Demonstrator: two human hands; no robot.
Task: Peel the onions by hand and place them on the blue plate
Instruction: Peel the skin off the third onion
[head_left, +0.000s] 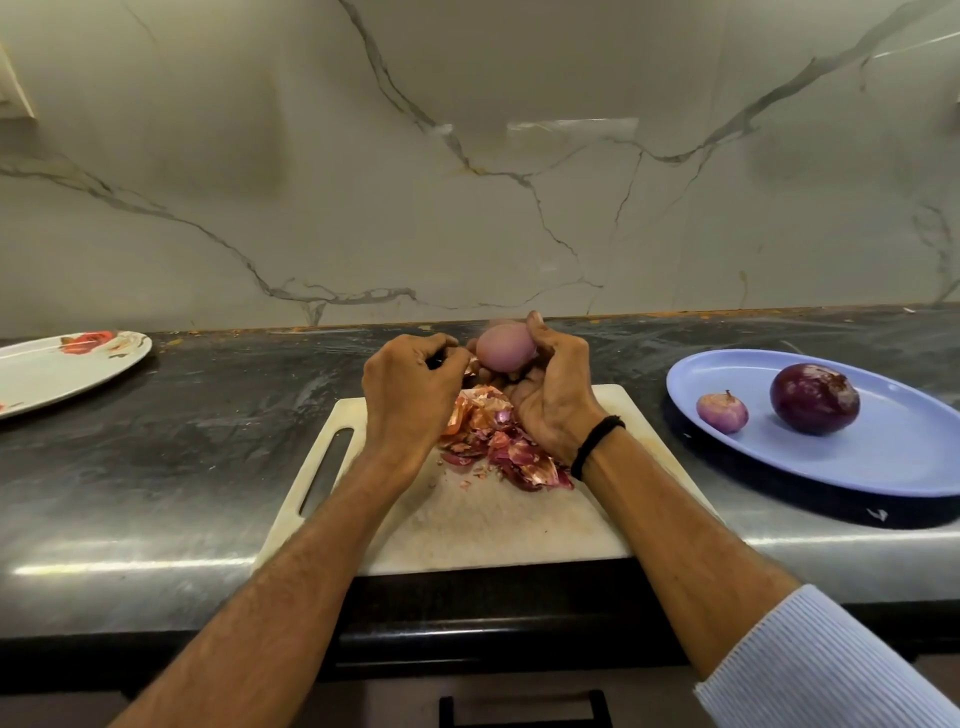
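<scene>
My right hand (556, 395) cradles a pale pink onion (504, 347) above the far edge of the white cutting board (483, 525), fingers curled round it. My left hand (410, 389) is beside it, fingertips pinching a bit of skin at the onion's left side. A heap of reddish onion skins (498, 441) lies on the board below the hands. On the right, the blue plate (883, 457) holds a small pale onion (722, 412) and a large dark purple onion (814, 398).
A white plate with a red flower print (57, 374) lies at the far left of the dark counter. A marble wall rises behind. The counter's front edge runs below the board, with a drawer handle (524, 706) underneath.
</scene>
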